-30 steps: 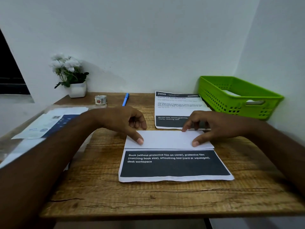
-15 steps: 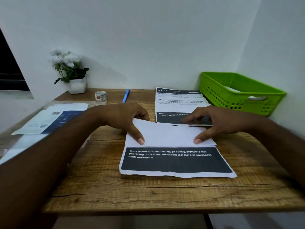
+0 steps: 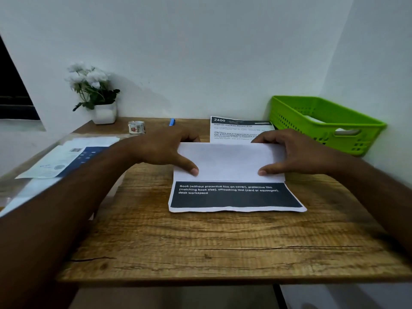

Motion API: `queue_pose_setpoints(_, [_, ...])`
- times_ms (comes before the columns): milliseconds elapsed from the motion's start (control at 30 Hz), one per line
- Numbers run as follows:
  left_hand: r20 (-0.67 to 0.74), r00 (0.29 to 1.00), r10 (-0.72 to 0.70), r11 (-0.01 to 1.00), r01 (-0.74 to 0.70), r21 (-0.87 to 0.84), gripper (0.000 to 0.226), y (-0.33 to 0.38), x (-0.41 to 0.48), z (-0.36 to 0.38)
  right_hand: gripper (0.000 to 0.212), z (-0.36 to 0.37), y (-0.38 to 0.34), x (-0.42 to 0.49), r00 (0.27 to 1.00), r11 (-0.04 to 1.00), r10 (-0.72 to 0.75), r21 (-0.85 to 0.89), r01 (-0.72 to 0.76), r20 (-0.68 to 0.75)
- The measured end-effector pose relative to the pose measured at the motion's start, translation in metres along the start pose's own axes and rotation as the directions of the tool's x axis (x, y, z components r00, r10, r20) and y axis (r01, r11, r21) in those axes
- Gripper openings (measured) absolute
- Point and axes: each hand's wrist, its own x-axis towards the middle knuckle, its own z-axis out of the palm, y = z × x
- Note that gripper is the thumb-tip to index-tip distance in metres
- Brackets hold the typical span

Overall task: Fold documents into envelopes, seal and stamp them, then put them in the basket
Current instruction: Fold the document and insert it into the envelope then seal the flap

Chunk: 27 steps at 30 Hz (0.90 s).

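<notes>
A printed document (image 3: 227,161) lies mid-desk, its far part folded over so the blank back faces up; a dark text band stays exposed at its near edge. My left hand (image 3: 165,150) grips the folded flap's left end, thumb on top. My right hand (image 3: 292,152) grips the right end the same way, and the flap's far edge is raised off the desk. A second printed sheet (image 3: 236,130) lies behind it. The green basket (image 3: 347,123) stands at the back right with something white inside. Envelopes (image 3: 66,159) lie at the left.
A white pot of white flowers (image 3: 98,97) stands at the back left corner. A small roll of stamps or tape (image 3: 136,127) and a blue pen (image 3: 171,122) lie near the back wall. Walls close the desk at the back and right.
The folded flap was pressed flat a second ago. Both hands have since lifted its far edge and drawn it toward me, covering more of the sheet behind.
</notes>
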Motion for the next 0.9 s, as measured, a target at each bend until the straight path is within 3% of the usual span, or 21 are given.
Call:
queue_pose_setpoints(133, [-0.106,0.991,0.085,0.996,-0.082,0.03,0.031,-0.002,0.002,0.001,0.034,0.0,0.004,0.001,0.998,0.999,-0.025,0.03,0.027,-0.052])
queue_pose_setpoints(267, [-0.091,0.987,0.131,0.991,-0.13,0.012,0.025,-0.003,0.003,0.0,0.028,0.0,0.004,0.001,0.998,0.999,-0.047,0.021,0.048,-0.048])
queue_pose_setpoints(433, [0.032,0.994,0.107,0.994,-0.108,0.014,0.024,-0.002,0.001,-0.002,0.018,-0.002,0.006,-0.001,0.999,0.999,-0.041,-0.017,0.041,-0.009])
queue_pose_setpoints(533, [0.179,0.982,0.052,0.998,-0.043,-0.054,0.043,0.0,-0.002,-0.004,0.009,-0.003,0.005,-0.001,0.997,0.996,-0.042,-0.069,0.047,0.071])
queue_pose_setpoints(600, [0.234,0.971,0.047,0.995,-0.024,-0.099,0.067,0.002,-0.004,-0.006,0.012,-0.003,0.001,-0.003,0.993,0.992,-0.033,-0.114,0.046,0.112])
queue_pose_setpoints(667, [0.281,0.958,0.062,0.992,-0.029,-0.122,0.076,0.003,-0.006,-0.008,0.015,-0.003,-0.004,-0.005,0.987,0.989,-0.042,-0.135,0.063,0.153])
queue_pose_setpoints(733, [0.324,0.943,0.08,0.991,-0.042,-0.124,0.07,0.004,-0.006,-0.009,0.015,-0.002,-0.01,-0.007,0.971,0.99,-0.029,-0.126,0.061,0.238])
queue_pose_setpoints(833, [0.374,0.922,0.102,0.992,-0.065,-0.111,0.054,0.006,-0.007,-0.01,0.049,-0.004,-0.019,-0.008,0.932,0.998,0.003,-0.065,0.022,0.363])
queue_pose_setpoints(900, [0.413,0.905,0.103,0.993,-0.07,-0.093,0.052,0.009,-0.009,-0.011,0.061,-0.004,-0.021,-0.008,0.927,1.0,-0.005,-0.021,0.014,0.374])
